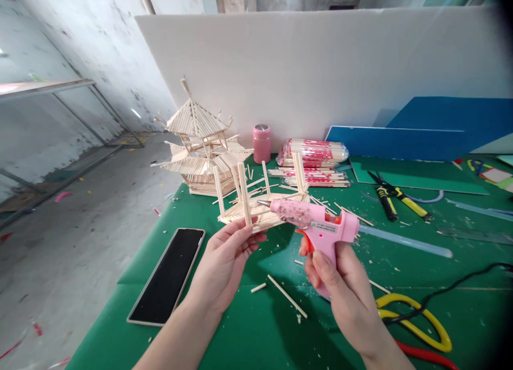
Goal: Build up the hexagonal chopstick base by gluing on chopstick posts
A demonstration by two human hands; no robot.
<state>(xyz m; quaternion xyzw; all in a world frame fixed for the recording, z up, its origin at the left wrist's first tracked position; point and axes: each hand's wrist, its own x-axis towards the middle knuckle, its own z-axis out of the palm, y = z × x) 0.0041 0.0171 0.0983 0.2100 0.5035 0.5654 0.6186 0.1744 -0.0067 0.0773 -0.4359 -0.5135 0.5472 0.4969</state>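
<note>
My left hand (228,255) pinches the near edge of a wooden stick frame (276,220), which has several upright posts on a flat base. In my right hand (340,284) is a pink hot glue gun (316,218), its fingers wrapped round the handle by the orange trigger. The gun's metal tip points left, close to a front post of the frame. A clear glue stick (404,242) juts from the back of the gun. Behind the frame stands a tiered pagoda model (200,140) built of the same sticks.
On the green table (216,327) lie a phone (168,276) at left, loose sticks (286,295), yellow-handled pliers (398,199) and scissors (436,327) with a black cord across them. Bundled sticks (312,154) and a pink jar (262,144) stand before a white board (280,65).
</note>
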